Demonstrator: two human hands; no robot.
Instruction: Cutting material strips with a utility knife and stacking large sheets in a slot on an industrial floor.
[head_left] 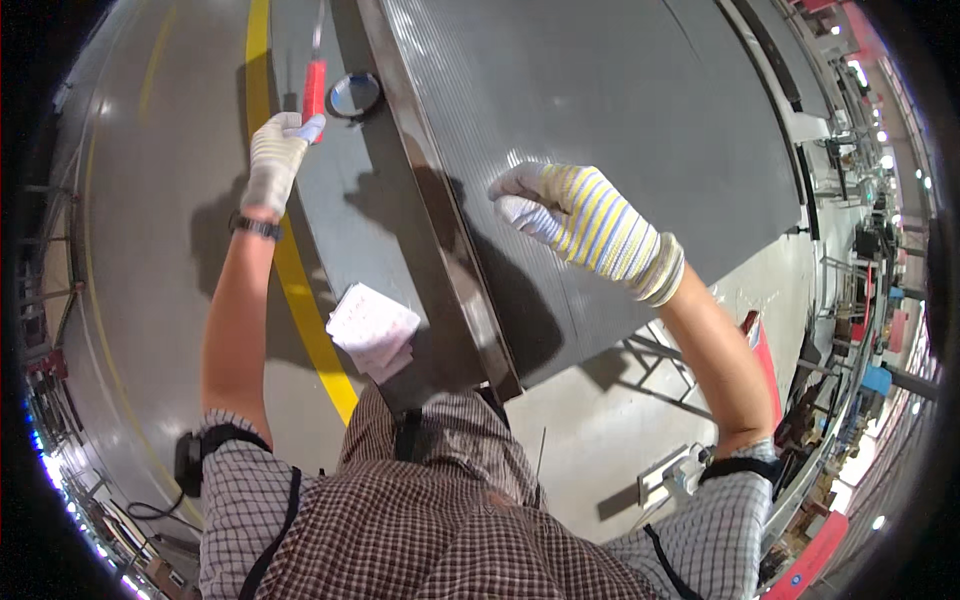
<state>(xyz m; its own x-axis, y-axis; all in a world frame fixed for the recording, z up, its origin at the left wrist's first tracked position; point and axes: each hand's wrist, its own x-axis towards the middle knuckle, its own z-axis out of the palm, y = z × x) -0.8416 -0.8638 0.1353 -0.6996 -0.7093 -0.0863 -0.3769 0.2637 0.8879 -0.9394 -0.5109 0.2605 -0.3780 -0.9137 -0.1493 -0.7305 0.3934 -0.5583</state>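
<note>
My left hand (278, 158), in a striped knit glove, is closed round the red handle (314, 92) of a tool with a thin metal shaft. The shaft points away from me and is blurred at its far end. Just right of it lies a round dish (354, 96) with a dark rim. My right hand (585, 215), gloved in yellow and blue stripes, is held over a large grey ribbed panel (620, 90). Its fingers curl toward the thumb; whether anything small sits between them is hidden.
A metal edge strip (455, 240) runs along the panel's left side. Folded white cloths (372, 328) lie on the grey ledge near my waist. Yellow floor line (300, 290) passes at the left. Metal stands and a red object (765, 355) are at the right.
</note>
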